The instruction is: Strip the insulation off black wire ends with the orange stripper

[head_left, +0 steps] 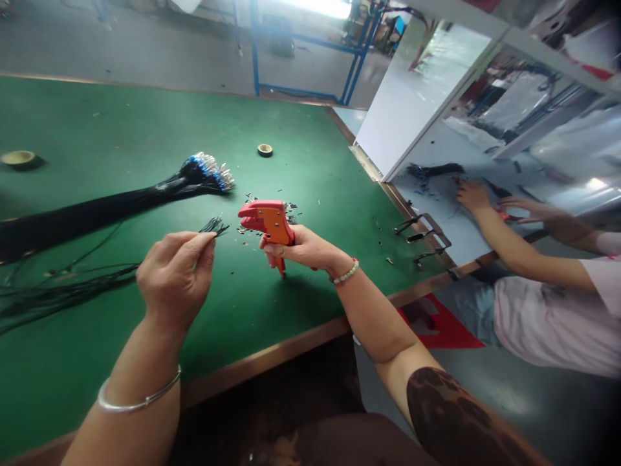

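My left hand (173, 275) is pinched shut on a few thin black wires (213, 226), whose ends stick out to the right toward the tool. My right hand (303, 249) grips an orange and red wire stripper (266, 220), held upright just above the green table (121, 136), its jaws pointing left at the wire ends. A small gap separates wire tips and jaws. Small black offcuts (252, 197) lie on the mat behind the tool.
A thick bundle of black wires with blue and silver terminals (206, 173) lies to the left, loose wires (58, 291) below it. Two tape rolls (264, 150) (18, 158) sit farther back. A co-worker's hands (473, 196) work at the adjoining white table on the right.
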Demonstrator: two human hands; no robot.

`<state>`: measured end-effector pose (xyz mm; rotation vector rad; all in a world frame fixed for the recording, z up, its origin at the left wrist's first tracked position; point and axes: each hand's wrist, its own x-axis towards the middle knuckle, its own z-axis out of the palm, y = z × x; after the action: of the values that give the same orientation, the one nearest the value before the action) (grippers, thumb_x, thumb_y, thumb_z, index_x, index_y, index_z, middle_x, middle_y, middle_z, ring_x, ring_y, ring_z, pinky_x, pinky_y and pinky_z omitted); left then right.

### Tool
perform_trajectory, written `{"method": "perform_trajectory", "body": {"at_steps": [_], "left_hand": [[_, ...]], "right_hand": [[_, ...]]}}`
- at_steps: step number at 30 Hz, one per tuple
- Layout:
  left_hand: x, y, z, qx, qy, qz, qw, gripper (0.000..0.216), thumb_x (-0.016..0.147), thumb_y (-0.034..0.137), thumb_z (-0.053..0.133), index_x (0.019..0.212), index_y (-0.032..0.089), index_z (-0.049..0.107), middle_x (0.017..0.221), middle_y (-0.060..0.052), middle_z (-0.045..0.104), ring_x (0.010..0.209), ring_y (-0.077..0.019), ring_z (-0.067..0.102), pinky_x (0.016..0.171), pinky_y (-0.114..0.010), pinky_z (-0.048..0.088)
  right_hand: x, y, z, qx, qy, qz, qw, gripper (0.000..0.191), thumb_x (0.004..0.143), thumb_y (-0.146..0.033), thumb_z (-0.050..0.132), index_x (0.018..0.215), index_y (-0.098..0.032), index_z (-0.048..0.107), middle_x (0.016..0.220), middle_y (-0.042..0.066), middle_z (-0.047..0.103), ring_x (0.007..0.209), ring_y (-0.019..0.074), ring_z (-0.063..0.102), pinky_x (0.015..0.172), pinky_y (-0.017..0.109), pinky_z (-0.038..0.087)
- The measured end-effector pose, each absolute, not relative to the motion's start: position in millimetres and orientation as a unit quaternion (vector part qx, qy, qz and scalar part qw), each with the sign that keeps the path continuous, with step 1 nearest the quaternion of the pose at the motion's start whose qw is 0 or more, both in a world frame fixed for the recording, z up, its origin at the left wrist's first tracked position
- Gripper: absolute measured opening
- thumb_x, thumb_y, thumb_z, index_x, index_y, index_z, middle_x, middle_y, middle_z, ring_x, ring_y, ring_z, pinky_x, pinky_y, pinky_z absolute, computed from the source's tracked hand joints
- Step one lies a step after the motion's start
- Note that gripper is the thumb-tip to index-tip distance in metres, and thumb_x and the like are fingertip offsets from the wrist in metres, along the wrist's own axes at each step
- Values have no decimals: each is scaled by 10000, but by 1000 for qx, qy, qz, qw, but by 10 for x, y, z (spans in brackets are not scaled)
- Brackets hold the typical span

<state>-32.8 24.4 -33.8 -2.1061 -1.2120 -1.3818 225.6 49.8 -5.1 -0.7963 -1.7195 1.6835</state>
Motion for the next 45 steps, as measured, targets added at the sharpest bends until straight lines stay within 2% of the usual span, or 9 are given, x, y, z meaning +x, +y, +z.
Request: {"method": "perform_trajectory", "body": {"at_steps": [7,9,13,19,25,27,30,38,45], "left_hand": [[-311,228,-302,-744,-433,-484,156,121,941,205,709,1049,209,762,960,-59,784,810,-153,700,731,-244,510],[-291,210,-278,-739,-439,-490,143,105,948,203,694,1034,206,755,929,-50,775,741,-127,680,674,-222,492],[-276,176,-254,-720,-467,-492,144,123,944,204,686,1044,201,757,817,-26,730,573,-96,563,553,-225,421],[-276,167,-273,-716,-458,-505,151,191,932,225,731,1112,237,794,813,-27,719,641,-115,605,559,-235,402],[-223,152,-272,-730,-455,-489,143,179,934,203,730,1103,226,784,756,2,688,597,-93,572,554,-224,375],[-209,139,-255,-737,-452,-481,144,172,940,195,718,1102,220,771,742,10,674,592,-92,560,551,-222,368],[-197,114,-208,-748,-435,-486,122,148,946,185,702,1079,226,755,714,28,649,573,-89,536,553,-220,372],[-200,61,-156,-761,-428,-485,56,118,953,190,697,1046,229,759,734,30,668,578,-89,556,595,-221,419],[-211,58,-102,-763,-413,-496,-20,101,969,207,673,1006,241,761,799,25,726,639,-100,637,645,-218,490]], "right_hand": [[2192,454,-21,-234,-585,728,269,315,953,-431,747,1047,-156,626,881,36,715,783,157,710,768,318,632],[2185,457,-40,-238,-567,745,257,360,932,-471,766,1020,-151,627,925,60,732,815,171,728,792,333,640],[2195,475,-88,-237,-558,754,254,368,936,-494,755,994,-156,620,881,47,721,787,175,738,765,326,638],[2186,471,-115,-219,-601,729,243,339,974,-479,711,974,-156,608,836,27,694,732,151,714,735,303,621],[2148,443,-125,-230,-621,711,238,324,960,-450,727,1018,-160,595,802,7,667,676,134,667,629,265,595],[2139,432,-122,-232,-617,714,238,313,952,-432,735,1020,-157,600,823,13,671,699,131,669,653,266,600],[2138,424,-100,-248,-606,717,240,319,936,-432,749,1006,-150,618,870,31,686,771,140,691,725,280,613],[2171,440,-103,-241,-635,695,233,341,943,-478,734,985,-163,610,781,-1,650,670,130,666,622,269,614],[2218,441,-91,-257,-656,675,218,348,934,-485,747,931,-159,623,747,-9,655,630,121,663,617,264,601]]}}
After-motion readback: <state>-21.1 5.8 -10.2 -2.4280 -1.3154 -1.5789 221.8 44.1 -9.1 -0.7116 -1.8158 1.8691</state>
